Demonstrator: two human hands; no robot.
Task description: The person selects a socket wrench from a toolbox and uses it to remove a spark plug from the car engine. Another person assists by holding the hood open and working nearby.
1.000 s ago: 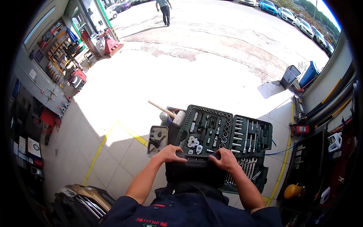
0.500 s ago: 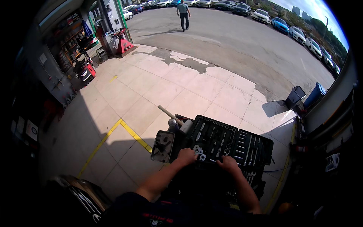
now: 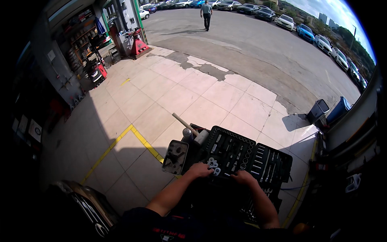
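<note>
An open dark tool case (image 3: 282, 154), packed with sockets, ratchets (image 3: 213, 164) and wrenches (image 3: 266, 192), lies in front of me. My left hand (image 3: 200, 171) is closed on the case's dark front edge, just below the ratchets. Farther right on that edge, my right hand (image 3: 243, 177) also has its fingers curled round it. Left of the case are a metal tray (image 3: 183, 150) holding small dark parts, a spray can (image 3: 187, 136) and a mallet (image 3: 183, 123) with a pale handle. The lower part of the case is dark and hard to make out.
Tiled floor (image 3: 169, 101) with yellow tape stretches out to a paved lot with parked cars (image 3: 285, 22). Another person (image 3: 206, 16) walks out there. Bins (image 3: 316, 111) stand at the right doorway, red equipment (image 3: 138, 46) at the left. A car part (image 3: 88, 205) sits at my lower left.
The picture has darkened and my view has shifted, so the doorway scene sits farther right and the case lower. The walking person is farther away. Both hands remain on the case's edge.
</note>
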